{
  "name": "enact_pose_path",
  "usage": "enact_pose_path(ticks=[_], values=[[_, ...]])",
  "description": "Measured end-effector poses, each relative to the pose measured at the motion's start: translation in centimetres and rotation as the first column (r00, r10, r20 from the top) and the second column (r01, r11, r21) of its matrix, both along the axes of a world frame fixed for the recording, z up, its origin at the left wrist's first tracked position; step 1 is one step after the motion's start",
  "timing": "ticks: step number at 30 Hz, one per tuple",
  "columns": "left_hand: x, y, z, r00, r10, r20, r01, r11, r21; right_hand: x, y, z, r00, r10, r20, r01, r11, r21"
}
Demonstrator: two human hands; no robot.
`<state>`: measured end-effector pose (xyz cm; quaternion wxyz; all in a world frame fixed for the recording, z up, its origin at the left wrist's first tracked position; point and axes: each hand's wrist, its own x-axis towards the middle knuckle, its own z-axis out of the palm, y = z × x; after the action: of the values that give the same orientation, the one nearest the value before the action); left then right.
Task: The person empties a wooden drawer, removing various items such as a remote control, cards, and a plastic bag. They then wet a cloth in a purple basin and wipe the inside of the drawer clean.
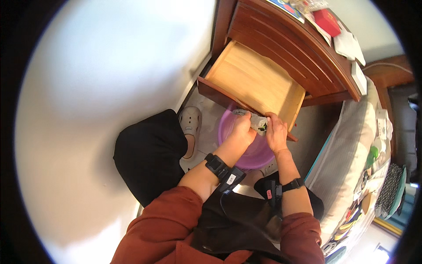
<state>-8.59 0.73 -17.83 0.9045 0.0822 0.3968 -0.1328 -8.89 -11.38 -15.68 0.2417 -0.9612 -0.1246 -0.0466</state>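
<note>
A grey cloth (258,123) with a dark and green patch is stretched between my two hands. My left hand (243,128) grips its left part, thumb on top. At its right end, my right hand (276,130) has its fingers curled around the fabric. Below the cloth stands a purple plastic basin (255,161) on the floor, its inside partly covered by my forearms. Just beyond the hands, a wooden drawer (250,76) is pulled out, with bare pale boards inside; its front panel (217,94) overhangs the basin's far rim.
The dark wooden cabinet (283,43) bears a red box (326,22) and papers on top. A white wall (99,82) rises at left. To the right is a bed (343,155) with assorted items along it. My clog-shod foot (190,127) stands left of the basin.
</note>
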Motion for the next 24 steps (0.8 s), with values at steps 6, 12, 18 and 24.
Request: enact_pose_path(ticks=[6, 12, 18, 24], values=[[-2.7, 0.9, 2.7, 0.98, -0.178, 0.089, 0.099, 0.824, 0.558, 0.2, -0.3, 0.5, 0.992, 0.007, -0.126, 0.011, 0.989, 0.146], [-3.8, 4.7, 3.5, 0.789, -0.583, 0.196, -0.281, -0.057, 0.958, -0.7, -1.1, 0.8, 0.979, -0.152, 0.136, 0.101, 0.94, 0.325], [-3.9, 2.7, 6.0, 0.764, -0.513, 0.391, 0.285, 0.812, 0.509, -5.2, 3.4, 1.6, 0.96, -0.147, -0.239, 0.281, 0.49, 0.825], [0.1, 5.2, 8.6, 0.171, -0.953, -0.252, 0.126, -0.232, 0.964, -8.7, 0.2, -0.5, 0.827, -0.352, -0.438, 0.484, 0.049, 0.874]])
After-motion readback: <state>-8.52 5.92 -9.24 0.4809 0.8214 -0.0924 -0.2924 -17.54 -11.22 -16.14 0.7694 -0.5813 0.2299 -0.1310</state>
